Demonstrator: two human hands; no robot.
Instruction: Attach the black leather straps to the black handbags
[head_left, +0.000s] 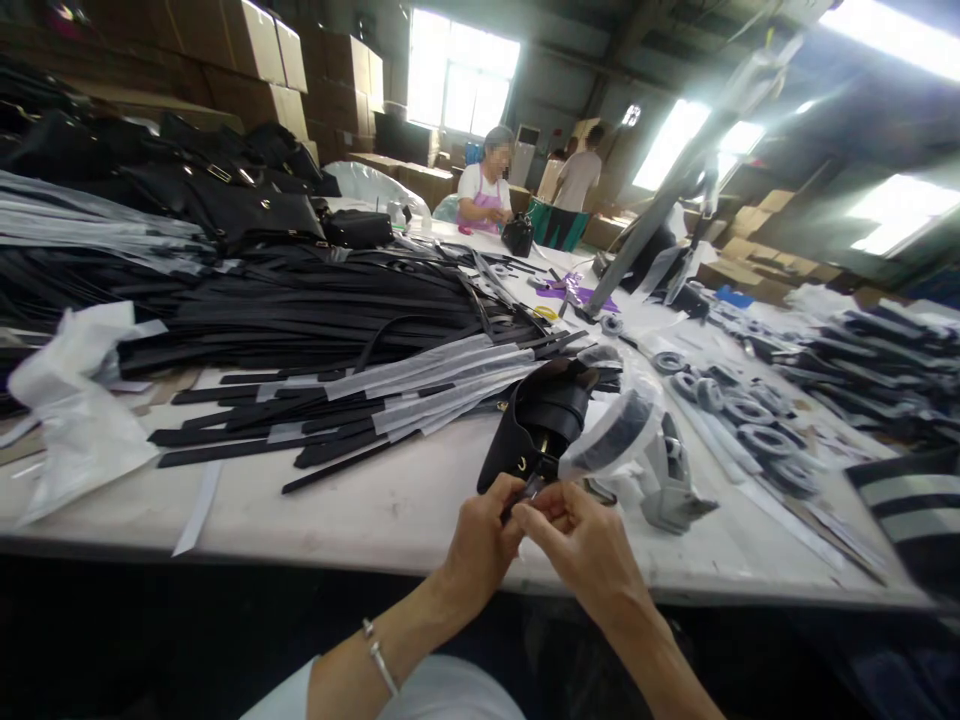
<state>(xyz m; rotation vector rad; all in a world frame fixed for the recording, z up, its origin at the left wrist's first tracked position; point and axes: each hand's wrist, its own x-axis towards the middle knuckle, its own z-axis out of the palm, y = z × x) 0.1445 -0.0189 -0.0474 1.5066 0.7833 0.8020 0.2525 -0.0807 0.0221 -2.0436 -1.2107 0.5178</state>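
A black handbag (510, 440) with gold-coloured metal fittings stands on the white table just beyond my hands. My left hand (484, 535) is closed, its thumb and fingers pinching a small dark strap end (525, 490) at the near side of the bag. From the other side my right hand (581, 545) pinches at the same piece, its fingertips close to the left ones. The fingers partly hide the piece. Right of the bag are a clear plastic wrapping (615, 440) and a grey tape dispenser (667, 490), close to my right hand.
Black straps (322, 300), some wrapped in white film, pile up on the left. Black bags (247, 205) lie behind them. White paper (82, 390) lies at the left. Several tape rolls (765, 440) lie right. A metal post (645, 235) rises mid-table; a person (487, 190) works across.
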